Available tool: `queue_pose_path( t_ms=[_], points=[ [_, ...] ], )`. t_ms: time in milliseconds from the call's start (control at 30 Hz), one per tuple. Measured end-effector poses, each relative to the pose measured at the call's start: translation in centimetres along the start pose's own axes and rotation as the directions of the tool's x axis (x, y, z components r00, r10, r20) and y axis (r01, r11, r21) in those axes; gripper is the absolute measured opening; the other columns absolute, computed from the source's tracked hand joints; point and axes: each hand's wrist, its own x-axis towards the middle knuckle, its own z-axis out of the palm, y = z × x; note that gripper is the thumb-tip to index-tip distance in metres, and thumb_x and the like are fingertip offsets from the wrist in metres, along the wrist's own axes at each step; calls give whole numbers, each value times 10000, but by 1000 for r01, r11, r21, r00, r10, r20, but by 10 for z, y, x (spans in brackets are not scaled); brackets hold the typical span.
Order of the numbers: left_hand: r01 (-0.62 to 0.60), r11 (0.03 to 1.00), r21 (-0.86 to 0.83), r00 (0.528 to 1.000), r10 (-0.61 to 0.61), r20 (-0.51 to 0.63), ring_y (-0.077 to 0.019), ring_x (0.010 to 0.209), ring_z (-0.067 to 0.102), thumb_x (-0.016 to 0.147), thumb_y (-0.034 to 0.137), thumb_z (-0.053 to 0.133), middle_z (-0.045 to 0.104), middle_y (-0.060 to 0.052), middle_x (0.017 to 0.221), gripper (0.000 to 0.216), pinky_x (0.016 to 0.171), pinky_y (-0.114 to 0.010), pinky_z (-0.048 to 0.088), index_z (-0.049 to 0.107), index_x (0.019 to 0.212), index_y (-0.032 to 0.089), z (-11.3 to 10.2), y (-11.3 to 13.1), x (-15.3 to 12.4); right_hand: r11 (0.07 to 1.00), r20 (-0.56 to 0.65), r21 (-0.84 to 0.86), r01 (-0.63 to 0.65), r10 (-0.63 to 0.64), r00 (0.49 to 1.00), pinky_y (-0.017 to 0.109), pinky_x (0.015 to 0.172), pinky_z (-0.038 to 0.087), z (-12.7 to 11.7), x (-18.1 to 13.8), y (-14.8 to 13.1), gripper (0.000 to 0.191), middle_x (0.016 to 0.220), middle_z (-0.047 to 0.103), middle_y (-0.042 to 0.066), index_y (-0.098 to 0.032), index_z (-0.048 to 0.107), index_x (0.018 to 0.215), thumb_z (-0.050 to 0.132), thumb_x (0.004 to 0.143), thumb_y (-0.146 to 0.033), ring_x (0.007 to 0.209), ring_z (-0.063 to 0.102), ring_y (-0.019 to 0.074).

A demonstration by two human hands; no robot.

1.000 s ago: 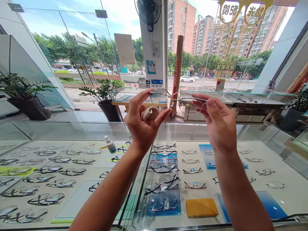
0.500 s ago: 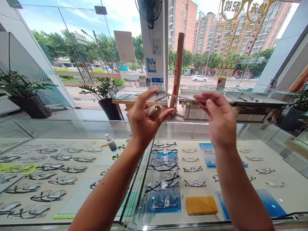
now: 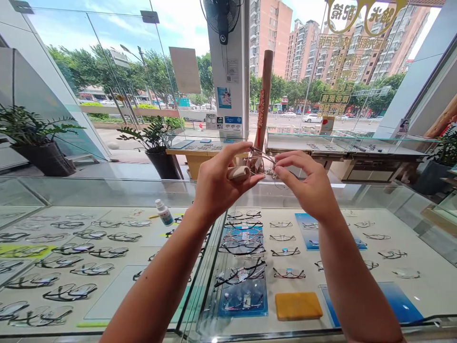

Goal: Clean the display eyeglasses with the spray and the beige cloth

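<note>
Above the glass counter, a thin-framed pair of glasses (image 3: 262, 159) is held up between my two hands. My left hand (image 3: 223, 178) is closed on the left side of the frame, thumb and forefinger at its edges. A rolled beige cloth (image 3: 239, 173) is tucked in the curled fingers of that same hand. My right hand (image 3: 307, 178) pinches the right side of the glasses with thumb and fingertips. Thin temples and rims overlap there, so the exact spot gripped is hard to make out.
Below my arms, a glass display case (image 3: 160, 190) holds several rows of glasses (image 3: 285, 251). A small white bottle (image 3: 163, 212) and a yellow-brown case (image 3: 298, 305) are there too. Beyond stand potted plants (image 3: 153, 138), a wooden post (image 3: 264, 100) and another counter (image 3: 200, 159).
My right hand has moved left and slightly down, closer to my left hand. The glasses have turned, and their temples now overlap the frame. My left hand has shifted a little right and down.
</note>
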Motion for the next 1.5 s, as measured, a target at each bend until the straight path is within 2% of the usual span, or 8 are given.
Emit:
queue_pose_path(
  t_ms=[200,333,600,700,800,967,1167,1500],
  points=[
    [78,973,-217,993,-57,101,-137,675,718,806,578,970,813,-125,1236,773,575,-256,586,662,1431,245,-8,5,2,940,212,279,-199,142,967,521,1101,593,-7,1,0,123,1235,838,44,-272,799,872,772,977,-329,1164,768,256],
    [115,953,-280,989,-83,122,-164,731,751,793,582,979,812,-140,1236,795,572,-260,601,659,1435,238,-13,7,4,852,331,398,-339,212,920,474,1003,638,-11,2,-3,123,1047,859,32,-263,818,906,808,961,-372,1009,783,231],
    [106,955,-278,994,-92,64,-206,869,762,800,673,942,748,-150,1362,858,617,-295,602,607,1488,286,0,1,2,850,209,428,-308,239,948,424,872,674,-4,2,-2,166,955,865,29,-255,845,913,853,906,-420,875,778,207],
    [56,979,-196,992,-76,-97,-193,866,732,838,661,913,752,-112,1299,724,645,-305,596,652,1400,287,5,4,1,902,80,363,-236,222,972,437,906,664,0,1,3,130,973,869,33,-253,846,923,824,929,-381,907,788,214],
    [-11,993,-119,987,-8,-159,-155,732,672,952,490,843,773,-46,950,286,660,-301,575,749,1040,235,6,14,2,957,-53,236,-167,184,982,458,941,654,5,0,2,114,1001,868,45,-248,840,916,782,960,-336,945,798,229],
    [214,924,-317,976,-193,96,-128,567,593,997,427,800,713,7,658,236,537,-277,475,809,870,228,6,28,2,1000,-196,4,-31,31,980,511,1030,642,22,-6,-12,125,1095,868,74,-257,830,942,719,1001,-252,1087,809,270],
    [435,824,-364,894,-345,287,-147,582,602,945,526,842,704,-8,634,335,534,-277,458,818,823,215,14,11,0,979,-82,-199,45,-62,995,559,1054,640,44,-15,-13,232,1211,844,147,-215,827,1081,601,1037,-184,1154,796,307],
    [640,700,-315,764,-535,361,-144,688,641,847,446,847,768,-33,755,273,663,-270,496,844,893,176,25,-7,-2,962,148,-243,-126,165,975,514,1051,599,39,-14,-15,367,1341,838,138,-180,801,1343,615,1039,-268,1173,791,312]
  ],
)
